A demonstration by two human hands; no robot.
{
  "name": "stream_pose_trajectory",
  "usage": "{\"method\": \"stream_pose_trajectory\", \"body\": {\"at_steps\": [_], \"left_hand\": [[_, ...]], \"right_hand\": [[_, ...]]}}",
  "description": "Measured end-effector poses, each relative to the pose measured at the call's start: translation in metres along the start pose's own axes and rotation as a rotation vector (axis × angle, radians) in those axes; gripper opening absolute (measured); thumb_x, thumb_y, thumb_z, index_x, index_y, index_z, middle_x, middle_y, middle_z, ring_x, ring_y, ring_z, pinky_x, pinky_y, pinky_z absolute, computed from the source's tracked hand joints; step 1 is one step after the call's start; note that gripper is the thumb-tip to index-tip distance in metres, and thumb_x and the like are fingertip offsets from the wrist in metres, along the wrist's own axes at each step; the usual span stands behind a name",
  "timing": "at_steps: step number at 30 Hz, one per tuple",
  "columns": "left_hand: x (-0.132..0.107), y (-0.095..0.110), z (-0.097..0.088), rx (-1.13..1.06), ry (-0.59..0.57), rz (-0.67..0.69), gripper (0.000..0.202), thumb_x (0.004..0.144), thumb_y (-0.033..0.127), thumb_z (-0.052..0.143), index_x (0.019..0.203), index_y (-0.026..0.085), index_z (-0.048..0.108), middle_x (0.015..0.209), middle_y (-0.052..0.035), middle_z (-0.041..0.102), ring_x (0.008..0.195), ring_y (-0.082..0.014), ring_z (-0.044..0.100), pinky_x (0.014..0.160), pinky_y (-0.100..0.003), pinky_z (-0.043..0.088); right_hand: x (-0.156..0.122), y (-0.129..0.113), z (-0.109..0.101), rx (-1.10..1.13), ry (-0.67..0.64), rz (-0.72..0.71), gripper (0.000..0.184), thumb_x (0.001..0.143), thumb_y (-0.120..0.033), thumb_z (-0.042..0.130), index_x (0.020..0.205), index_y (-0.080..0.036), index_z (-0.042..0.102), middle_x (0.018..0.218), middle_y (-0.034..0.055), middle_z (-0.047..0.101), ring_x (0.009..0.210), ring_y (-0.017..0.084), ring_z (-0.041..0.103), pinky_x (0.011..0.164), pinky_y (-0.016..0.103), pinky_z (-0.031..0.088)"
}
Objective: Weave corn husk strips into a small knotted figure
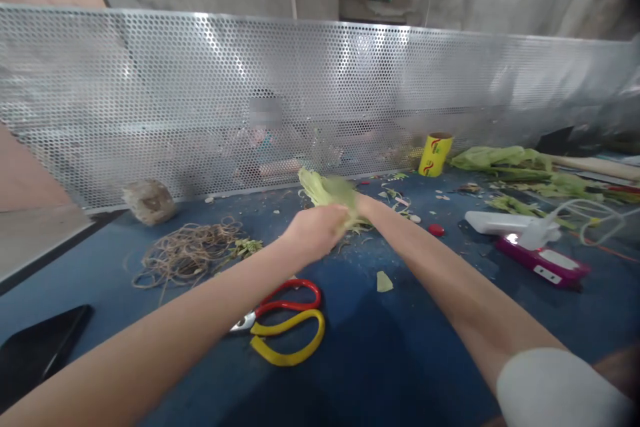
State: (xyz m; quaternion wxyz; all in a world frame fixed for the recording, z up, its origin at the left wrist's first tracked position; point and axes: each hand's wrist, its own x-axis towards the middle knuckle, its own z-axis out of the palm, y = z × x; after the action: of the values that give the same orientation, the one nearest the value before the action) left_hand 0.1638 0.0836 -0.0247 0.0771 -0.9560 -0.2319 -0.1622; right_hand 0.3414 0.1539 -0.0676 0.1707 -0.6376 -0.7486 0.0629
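Observation:
At mid-table, my left hand [319, 228] is closed around a bundle of pale green leaves [314, 187] that looks like corn husk. My right hand [347, 196] is beside it on the far side, smeared by motion, so its fingers cannot be read. Below my left forearm lie scissors [287, 323] with one red and one yellow handle, their blades mostly covered by the arm. A small pale green scrap [384, 281] rests on the blue tabletop [350, 347] between my arms.
Tangled brown twine [187, 255] and a twine roll [149, 201] sit left, above a black phone [43, 347]. To the right are a yellow roll [435, 155], green husks [500, 159], a red cap [436, 230] and a purple power strip [543, 260]. A perforated metal partition [175, 93] stands behind.

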Motion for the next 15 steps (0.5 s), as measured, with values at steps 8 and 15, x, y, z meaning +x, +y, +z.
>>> {"method": "stream_pose_trajectory", "body": {"at_steps": [8, 15], "left_hand": [[-0.072, -0.041, -0.017, -0.712, 0.102, -0.534, 0.046, 0.084, 0.049, 0.032, 0.086, 0.013, 0.061, 0.075, -0.0067, 0.068, 0.054, -0.0127, 0.058, 0.048, -0.022, 0.047], [-0.096, -0.031, -0.027, -0.985, 0.208, -0.667, 0.036, 0.078, 0.047, 0.046, 0.07, 0.014, 0.058, 0.053, 0.0007, 0.056, 0.045, -0.0096, 0.048, 0.045, -0.021, 0.042]], "right_hand": [[-0.02, -0.042, -0.037, 0.349, 0.019, -0.083, 0.029, 0.09, -0.03, 0.041, 0.111, -0.018, 0.057, 0.113, 0.0097, 0.057, 0.101, 0.02, 0.055, 0.087, 0.036, 0.043], [-0.081, -0.134, -0.015, 0.781, -0.147, -0.165, 0.017, 0.076, -0.03, 0.061, 0.088, -0.019, 0.064, 0.08, 0.0029, 0.068, 0.066, 0.013, 0.063, 0.061, 0.025, 0.051]]}}
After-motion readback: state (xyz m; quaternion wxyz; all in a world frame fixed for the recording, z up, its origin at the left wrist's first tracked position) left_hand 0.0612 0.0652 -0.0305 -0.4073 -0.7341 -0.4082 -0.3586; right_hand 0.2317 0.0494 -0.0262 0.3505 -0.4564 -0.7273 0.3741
